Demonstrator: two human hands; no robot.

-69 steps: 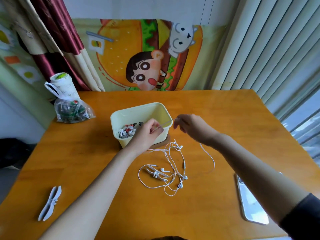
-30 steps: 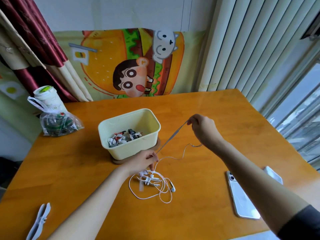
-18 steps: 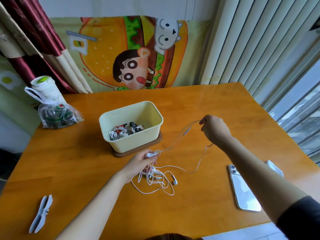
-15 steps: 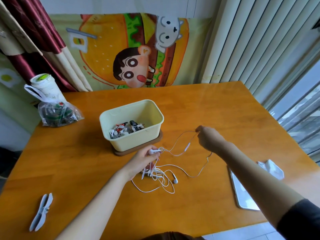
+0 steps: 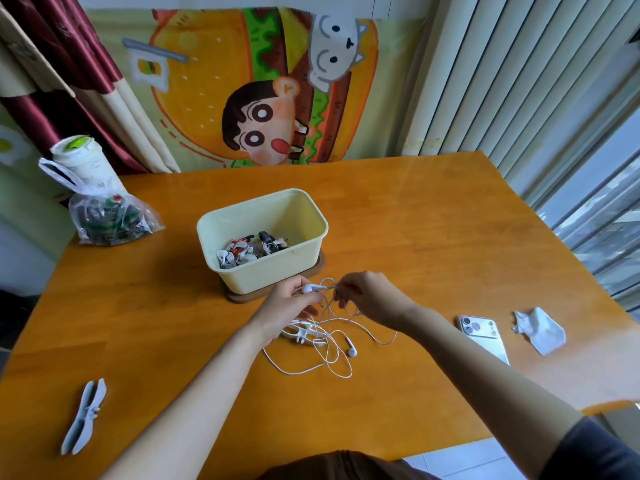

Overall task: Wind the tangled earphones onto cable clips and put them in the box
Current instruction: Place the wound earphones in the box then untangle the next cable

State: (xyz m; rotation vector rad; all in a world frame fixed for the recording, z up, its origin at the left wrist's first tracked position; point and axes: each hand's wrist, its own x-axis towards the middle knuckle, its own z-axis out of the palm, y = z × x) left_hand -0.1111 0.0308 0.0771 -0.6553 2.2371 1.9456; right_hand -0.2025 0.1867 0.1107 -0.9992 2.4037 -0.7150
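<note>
Head view, centre: earbud (image 5: 308,288) pinched by left hand (image 5: 289,308), cord (image 5: 326,287) by right hand (image 5: 369,299); tangles (image 5: 327,348) are best eased out slack.

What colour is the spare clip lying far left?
The clip is pale grey-blue; the head view shows it.

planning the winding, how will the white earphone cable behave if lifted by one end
Probably floppy: the earphone cable lies in loose loops on the table. Likely light: left hand and right hand lift part by fingertip pinches. Loops may snag the clip.
</note>
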